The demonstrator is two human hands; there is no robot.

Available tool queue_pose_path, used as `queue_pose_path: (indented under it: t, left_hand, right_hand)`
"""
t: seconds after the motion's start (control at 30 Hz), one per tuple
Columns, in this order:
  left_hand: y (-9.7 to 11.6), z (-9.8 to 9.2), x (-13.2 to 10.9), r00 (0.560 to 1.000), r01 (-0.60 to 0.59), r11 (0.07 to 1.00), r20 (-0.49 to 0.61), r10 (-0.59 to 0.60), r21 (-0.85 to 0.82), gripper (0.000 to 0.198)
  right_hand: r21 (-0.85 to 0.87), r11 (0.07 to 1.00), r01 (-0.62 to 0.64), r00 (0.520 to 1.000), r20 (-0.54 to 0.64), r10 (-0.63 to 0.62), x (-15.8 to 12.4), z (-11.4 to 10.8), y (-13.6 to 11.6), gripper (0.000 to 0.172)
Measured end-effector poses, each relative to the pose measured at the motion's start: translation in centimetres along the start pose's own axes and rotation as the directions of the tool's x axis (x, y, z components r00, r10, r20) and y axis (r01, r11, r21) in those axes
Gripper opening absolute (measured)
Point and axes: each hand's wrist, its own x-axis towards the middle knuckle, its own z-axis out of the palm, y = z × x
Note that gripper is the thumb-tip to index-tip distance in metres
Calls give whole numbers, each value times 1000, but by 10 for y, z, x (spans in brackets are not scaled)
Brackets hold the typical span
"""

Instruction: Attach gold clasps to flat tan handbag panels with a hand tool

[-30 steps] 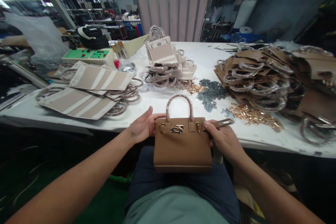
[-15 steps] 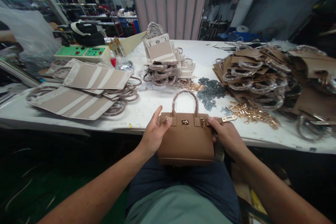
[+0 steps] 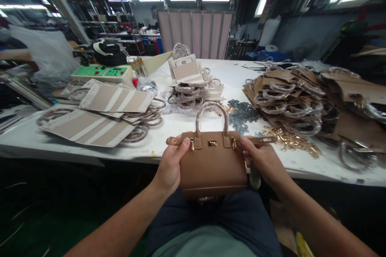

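A brown handbag stands upright over my lap at the table's front edge, its wrapped handle raised. Gold hardware shows at the centre and on both sides of its upper front. My left hand grips the bag's upper left corner, thumb in front, and a short strap end sticks out to the left above the fingers. My right hand pinches the upper right side, where a strap with a metal plate points right. The fingers behind the bag are partly hidden.
On the white table lie flat beige panels at left, a bag-part stack at centre back, dark pieces, gold hardware, and brown parts at right. A green-panelled machine stands back left.
My left thumb has moved from the bag's front by the handle base to its left edge, uncovering the left gold fitting. The left strap end now sticks out. The camera view has tilted up.
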Motion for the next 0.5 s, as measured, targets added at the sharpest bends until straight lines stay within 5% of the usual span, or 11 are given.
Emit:
queue_pose_path:
  t: [0.13,0.23,0.4,0.5]
  left_hand:
    - [16,2,0,990,-124,992,-65,122,-15,35]
    - [25,2,0,971,-209,978,-124,206,-11,37]
    - [38,7,-7,958,-272,962,-92,273,27,37]
    - [43,19,-18,958,-282,956,-33,285,78,40]
  right_hand:
    - [30,989,141,969,-210,-132,-10,2,-16,65]
    - [37,953,300,909,-314,-274,-24,6,-23,49]
    - [-24,834,551,812,-216,-543,-51,21,-41,20]
    - [-42,744,667,736,-117,-666,-59,38,-53,28]
